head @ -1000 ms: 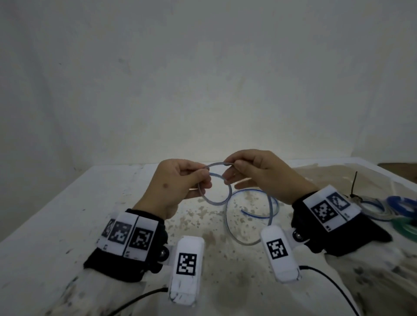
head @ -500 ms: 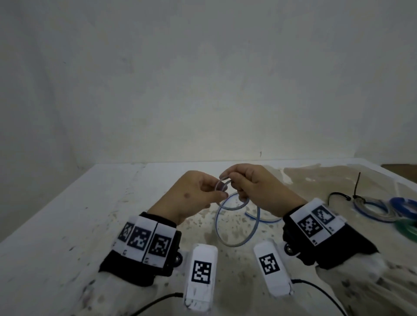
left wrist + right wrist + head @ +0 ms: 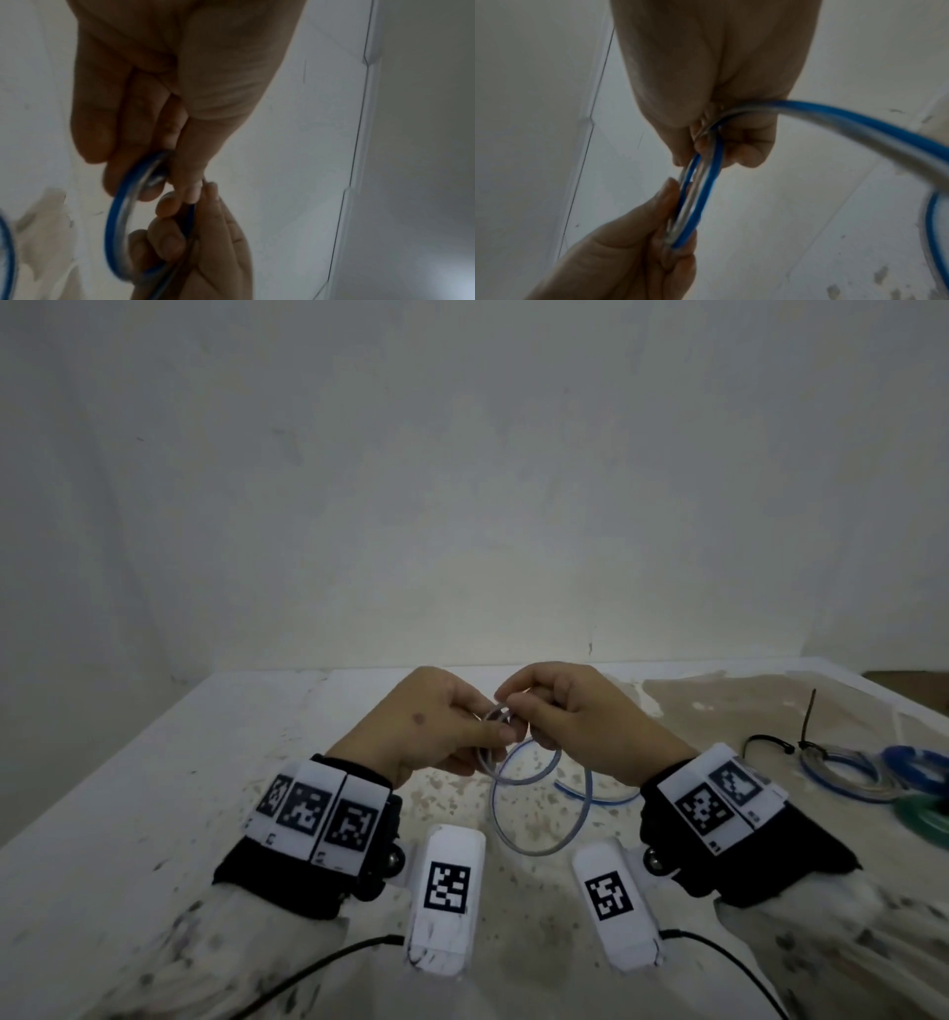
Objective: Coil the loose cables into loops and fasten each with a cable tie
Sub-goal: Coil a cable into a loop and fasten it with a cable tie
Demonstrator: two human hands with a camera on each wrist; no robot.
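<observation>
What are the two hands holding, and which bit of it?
Both hold the blue cable. The left hand pinches one side of its small coiled loop; the right hand pinches the loop's top. The rest hangs loose.

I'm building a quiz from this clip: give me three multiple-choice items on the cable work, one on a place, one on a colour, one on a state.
1. Where do the finished coils lie?
A. table's right side
B. table's left side
C. on the floor

2. What colour is the stripe on the held cable?
A. red
B. blue
C. yellow

3. How is that cable held?
A. left hand alone
B. lying free
C. left hand and right hand both pinching it

Answers: 1 A, head view shows them right of the hands; 2 B, wrist views show blue; 3 C, both hands' fingers close on the loop.
</observation>
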